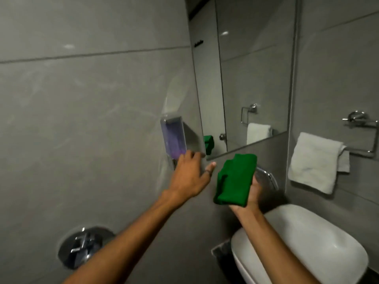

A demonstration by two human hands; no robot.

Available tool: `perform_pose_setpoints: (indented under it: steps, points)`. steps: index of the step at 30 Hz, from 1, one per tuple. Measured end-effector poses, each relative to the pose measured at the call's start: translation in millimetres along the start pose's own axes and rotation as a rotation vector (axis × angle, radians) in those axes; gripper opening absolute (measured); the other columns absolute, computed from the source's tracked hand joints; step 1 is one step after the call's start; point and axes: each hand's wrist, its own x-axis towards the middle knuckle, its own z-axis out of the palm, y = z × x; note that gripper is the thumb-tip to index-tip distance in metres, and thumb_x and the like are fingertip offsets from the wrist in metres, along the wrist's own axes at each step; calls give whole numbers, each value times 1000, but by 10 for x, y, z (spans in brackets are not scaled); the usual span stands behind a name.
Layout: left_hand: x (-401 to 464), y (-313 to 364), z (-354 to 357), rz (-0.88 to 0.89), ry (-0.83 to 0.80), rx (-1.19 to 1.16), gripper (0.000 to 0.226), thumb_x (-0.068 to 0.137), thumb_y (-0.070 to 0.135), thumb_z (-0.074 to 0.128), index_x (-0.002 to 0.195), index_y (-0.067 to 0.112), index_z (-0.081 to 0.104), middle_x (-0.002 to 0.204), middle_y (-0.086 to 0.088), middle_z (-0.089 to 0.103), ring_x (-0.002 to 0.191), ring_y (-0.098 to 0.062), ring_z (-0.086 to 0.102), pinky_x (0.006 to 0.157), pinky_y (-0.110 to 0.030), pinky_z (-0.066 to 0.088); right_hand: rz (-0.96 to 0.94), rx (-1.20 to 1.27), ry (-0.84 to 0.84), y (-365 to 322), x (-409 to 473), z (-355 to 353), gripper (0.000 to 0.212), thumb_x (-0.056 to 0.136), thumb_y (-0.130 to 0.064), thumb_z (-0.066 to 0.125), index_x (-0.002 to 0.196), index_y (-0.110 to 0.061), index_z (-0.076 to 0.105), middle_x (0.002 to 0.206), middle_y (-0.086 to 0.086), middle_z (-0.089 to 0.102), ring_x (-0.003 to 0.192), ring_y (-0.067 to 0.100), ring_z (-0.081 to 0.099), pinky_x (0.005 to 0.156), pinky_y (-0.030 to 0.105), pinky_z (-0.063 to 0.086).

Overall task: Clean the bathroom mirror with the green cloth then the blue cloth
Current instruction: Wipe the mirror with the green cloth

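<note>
The bathroom mirror [254, 74] hangs on the grey tiled wall, upper right of centre. My right hand [251, 194] grips a folded green cloth [234, 179], held up just below the mirror's bottom edge; the cloth's reflection shows in the mirror's lower left corner. My left hand [189, 174] reaches toward the wall with fingers spread, its fingertips at the underside of a clear soap dispenser [174, 138] holding purple liquid, left of the mirror. No blue cloth is in view.
A white basin [307, 242] sits at lower right, with a chrome tap [268, 177] behind the cloth. A white towel [315, 160] hangs on a chrome ring [363, 136] at right. A chrome wall valve [84, 244] sits at lower left.
</note>
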Motion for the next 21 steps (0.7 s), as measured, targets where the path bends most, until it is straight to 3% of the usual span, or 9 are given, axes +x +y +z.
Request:
perform_pose_setpoints:
  steps: [5,7,9,11,12,13,15,21]
  points:
    - [1192,1,-733,268,259,281,52,100,51,46,136,15,57,142,-15,53,131,-31,50,112,-43,40,-282,-248,-88,-313,722,559,49,106,-51,30,114,-20,67,93,-2,71,83,15,65,68,24,54]
    - [1616,-75,-968,269,297,393,61,100,52,45,146,11,48,156,-18,42,147,-36,39,123,-47,31,-440,-415,-164,-226,978,762,47,108,-43,28,139,-21,53,119,-15,69,103,-4,66,78,9,52]
    - [1934,-206,-1137,260,317,547,74,102,55,37,160,10,29,171,-17,21,161,-36,12,133,-51,9,-569,-763,-253,-12,1200,902,57,106,-43,23,160,-25,22,160,-14,37,131,-25,39,100,0,37]
    - [2121,-355,-1210,285,354,727,79,104,59,25,166,12,11,176,-14,7,163,-31,-1,133,-53,-1,-840,-1312,-284,242,1391,912,59,104,-50,17,160,-36,3,171,-6,4,153,-9,5,127,19,7]
    - [2188,-415,-1209,303,383,796,79,104,60,20,166,14,6,176,-12,4,163,-30,-2,132,-54,-1,-1015,-1541,-256,364,1539,867,59,103,-52,15,159,-38,2,171,-3,0,158,6,-4,129,34,-5]
    - [2214,-465,-1190,312,423,836,79,104,62,17,167,15,5,176,-11,4,163,-29,-1,132,-55,0,-1115,-1658,-216,443,1636,821,59,104,-53,15,160,-38,4,172,-2,1,159,16,-4,129,44,-7]
    - [2270,-531,-1135,330,496,860,80,104,64,16,167,16,6,176,-9,6,163,-28,2,132,-54,-2,-1199,-1677,-177,484,1796,761,59,104,-53,19,160,-37,12,172,-6,5,160,18,4,128,49,-2]
    - [2300,-558,-1081,331,571,888,82,103,66,15,167,16,5,176,-8,5,164,-27,1,132,-56,2,-1340,-1707,-300,9,2206,511,59,102,-48,26,159,-36,21,171,-10,9,158,14,13,128,50,4]
